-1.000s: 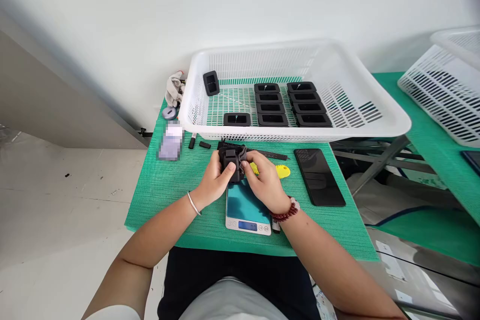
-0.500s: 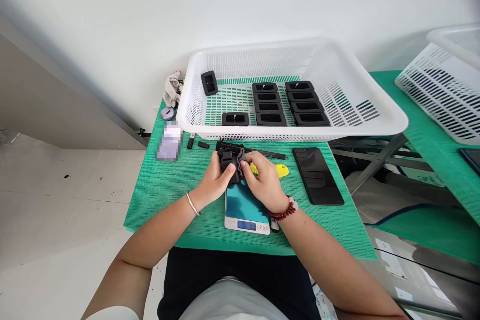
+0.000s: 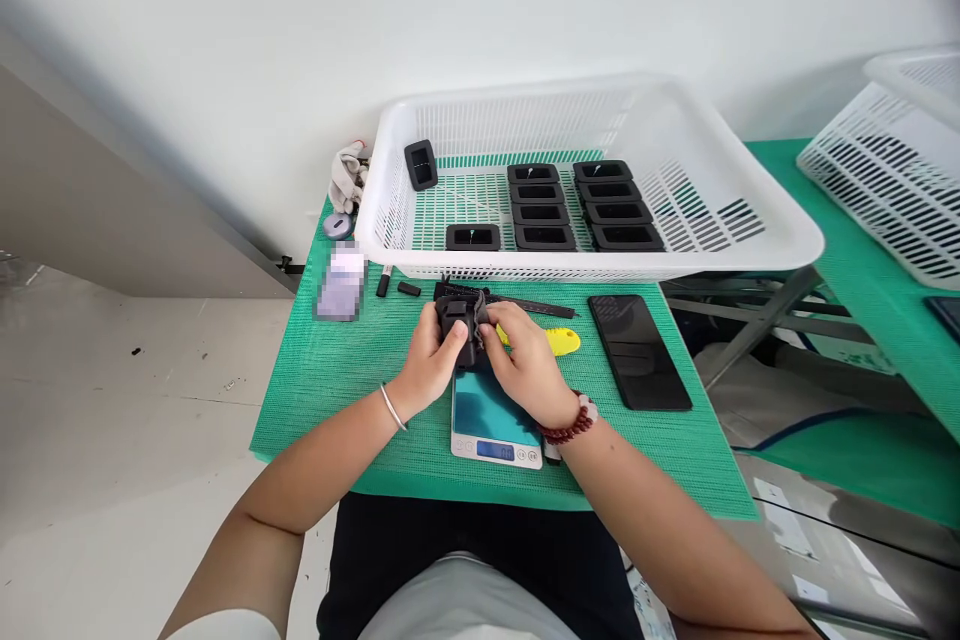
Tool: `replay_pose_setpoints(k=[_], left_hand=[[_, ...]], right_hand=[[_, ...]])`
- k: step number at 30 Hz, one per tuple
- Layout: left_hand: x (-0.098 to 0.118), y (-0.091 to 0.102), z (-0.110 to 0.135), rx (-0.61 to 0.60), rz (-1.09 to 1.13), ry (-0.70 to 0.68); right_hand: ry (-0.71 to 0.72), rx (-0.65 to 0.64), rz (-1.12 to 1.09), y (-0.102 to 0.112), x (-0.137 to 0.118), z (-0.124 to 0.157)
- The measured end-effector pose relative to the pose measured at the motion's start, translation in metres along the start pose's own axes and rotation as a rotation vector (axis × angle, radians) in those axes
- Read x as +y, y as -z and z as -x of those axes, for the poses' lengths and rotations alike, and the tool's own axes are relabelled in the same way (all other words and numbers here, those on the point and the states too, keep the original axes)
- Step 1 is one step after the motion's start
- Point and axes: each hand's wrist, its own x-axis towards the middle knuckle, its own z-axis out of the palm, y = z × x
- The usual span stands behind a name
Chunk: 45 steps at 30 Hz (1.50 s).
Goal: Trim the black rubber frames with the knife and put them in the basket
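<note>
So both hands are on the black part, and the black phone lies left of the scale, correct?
Not quite: the head view shows the black phone lying right of the scale, not left. The left hand and right hand are indeed both on the black part.

A black smartphone is lying on the green-covered desk, right of a silver digital scale. A black caliper is stretching out behind a yellow handle. Along the left edge, a crumpled pale glove is resting near a round grey object, and a pixelated item is lying before them. Farther right, a white slotted basket is standing on another green surface.
</note>
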Motion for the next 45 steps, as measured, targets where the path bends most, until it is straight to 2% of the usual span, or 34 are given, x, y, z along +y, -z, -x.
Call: replay_pose_setpoints(k=[4, 11, 14, 20, 23, 25, 29, 32, 35, 38, 43, 45], left_hand=[[-0.002, 0.0, 0.001, 0.028, 0.017, 0.023], [-0.001, -0.009, 0.007, -0.025, -0.039, 0.018], [-0.001, -0.01, 0.009, -0.045, -0.036, -0.007], [-0.001, -0.006, 0.008, -0.003, -0.02, 0.021], [-0.001, -0.004, 0.005, -0.017, 0.037, 0.07], [-0.001, -0.003, 0.003, -0.043, 0.078, 0.084], [-0.001, -0.003, 0.003, -0.095, 0.123, 0.041], [-0.001, -0.007, 0.006, -0.14, 0.136, 0.003], [-0.001, -0.01, 0.009, -0.162, 0.141, -0.007], [0.0, -0.009, 0.01, -0.14, 0.125, 0.002], [0.002, -0.003, 0.005, -0.083, 0.105, 0.076], [0.003, -0.001, 0.003, -0.087, 0.117, 0.091]], right_hand=[[0.019, -0.08, -0.034, 0.002, 0.001, 0.0], [-0.052, 0.061, 0.218, -0.004, 0.002, 0.007], [-0.067, 0.077, 0.209, -0.004, 0.001, 0.006], [0.024, -0.07, 0.069, 0.001, 0.002, 0.004], [0.04, -0.164, 0.022, 0.004, 0.006, 0.005], [0.054, -0.178, 0.021, 0.005, 0.007, 0.006], [0.068, -0.083, 0.125, 0.005, 0.004, 0.006], [0.015, 0.009, 0.179, 0.004, 0.002, 0.007], [-0.021, 0.041, 0.176, 0.002, 0.003, 0.008], [-0.004, -0.001, 0.113, 0.003, 0.004, 0.007], [0.007, -0.188, -0.039, 0.008, 0.006, 0.004], [0.012, -0.225, -0.05, 0.009, 0.007, 0.004]])
